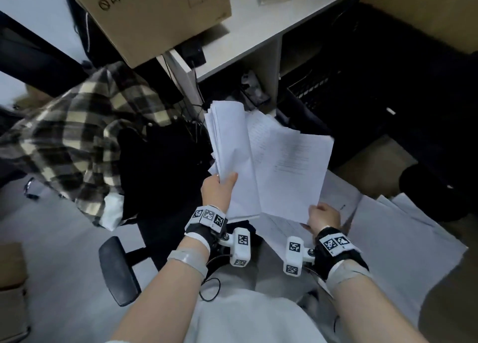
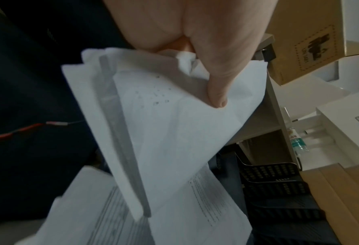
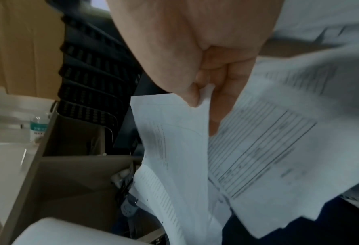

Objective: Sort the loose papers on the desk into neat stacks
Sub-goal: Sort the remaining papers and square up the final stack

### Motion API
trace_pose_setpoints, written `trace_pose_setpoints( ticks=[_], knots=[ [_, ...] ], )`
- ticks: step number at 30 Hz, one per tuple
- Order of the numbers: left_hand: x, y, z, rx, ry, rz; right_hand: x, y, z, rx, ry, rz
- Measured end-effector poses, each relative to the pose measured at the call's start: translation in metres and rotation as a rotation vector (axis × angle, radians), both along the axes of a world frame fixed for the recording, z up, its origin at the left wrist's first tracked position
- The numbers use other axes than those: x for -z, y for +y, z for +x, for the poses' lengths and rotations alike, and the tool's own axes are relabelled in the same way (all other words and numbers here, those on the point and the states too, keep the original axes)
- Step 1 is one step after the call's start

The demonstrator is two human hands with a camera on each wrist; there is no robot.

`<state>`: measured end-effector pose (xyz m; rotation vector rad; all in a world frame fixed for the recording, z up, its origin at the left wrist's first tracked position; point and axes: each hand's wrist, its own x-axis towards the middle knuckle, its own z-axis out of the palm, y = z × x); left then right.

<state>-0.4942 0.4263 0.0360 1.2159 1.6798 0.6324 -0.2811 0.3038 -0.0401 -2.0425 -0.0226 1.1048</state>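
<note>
My left hand (image 1: 219,185) grips a thick bundle of white papers (image 1: 232,146) by its near edge, held up over my lap. In the left wrist view the thumb (image 2: 216,92) presses on the top sheet of that bundle (image 2: 163,132). My right hand (image 1: 323,217) pinches the near corner of a printed sheet (image 1: 292,167) that leans against the bundle's right side. The right wrist view shows thumb and fingers (image 3: 197,92) clamped on that sheet (image 3: 174,140), with a printed form (image 3: 268,149) beside it. More loose papers (image 1: 401,229) lie spread at my right.
A white desk (image 1: 271,24) stands ahead with a cardboard box (image 1: 155,14) on it. Black mesh trays (image 1: 323,89) sit under the desk. An office chair with a plaid shirt (image 1: 77,141) is at the left, its armrest (image 1: 117,270) near my left forearm.
</note>
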Motion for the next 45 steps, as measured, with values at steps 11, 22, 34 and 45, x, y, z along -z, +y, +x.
trace_pose_setpoints(
  ticks=[11,22,34,45],
  knots=[
    [0.028,0.068,-0.042,0.157,0.020,-0.117,0.005,0.118,-0.056,-0.181,0.046,0.085],
    [0.008,0.027,0.055,0.279,-0.200,-0.170,-0.052,0.050,-0.024,-0.097,0.107,0.387],
    [-0.005,-0.085,0.124,0.321,-0.260,-0.116,-0.074,-0.067,0.049,-0.001,0.065,0.464],
    [-0.021,-0.144,0.128,0.290,-0.280,-0.110,-0.077,-0.128,0.075,-0.023,-0.131,0.382]
  ],
)
